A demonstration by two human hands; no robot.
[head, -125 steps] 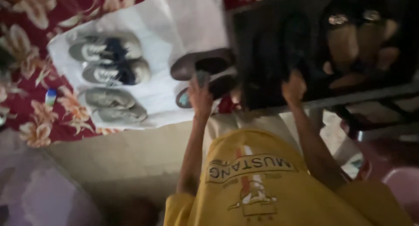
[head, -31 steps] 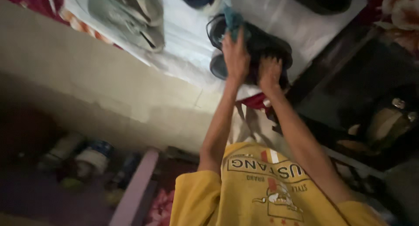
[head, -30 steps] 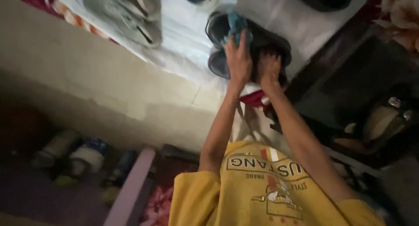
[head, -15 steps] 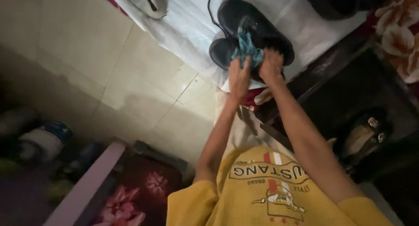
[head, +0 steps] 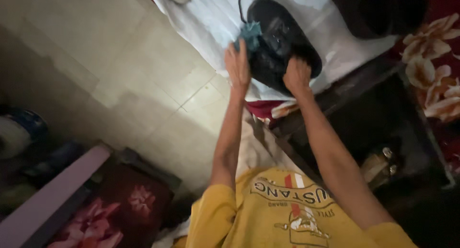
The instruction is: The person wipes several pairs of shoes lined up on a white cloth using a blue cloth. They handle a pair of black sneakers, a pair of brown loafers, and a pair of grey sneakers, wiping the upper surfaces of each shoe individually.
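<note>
On the pale tiled floor [head: 143,80] a white sheet [head: 215,18] carries the black shoe [head: 282,42], lying slantwise, long axis running upper left to lower right. We press the teal cloth [head: 250,34] under our left hand [head: 238,66] while our right hand [head: 297,75] grips the near end; steady bracing and short, firm strokes probably serve best.

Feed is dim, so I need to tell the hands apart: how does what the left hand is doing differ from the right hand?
The left hand presses a teal cloth against the black shoe; the right hand holds no cloth. The left hand lies flat, its fingers stretched along the shoe's side; the right hand is curled over the shoe's near end. Both touch the same shoe, which lies on the white sheet.
</note>
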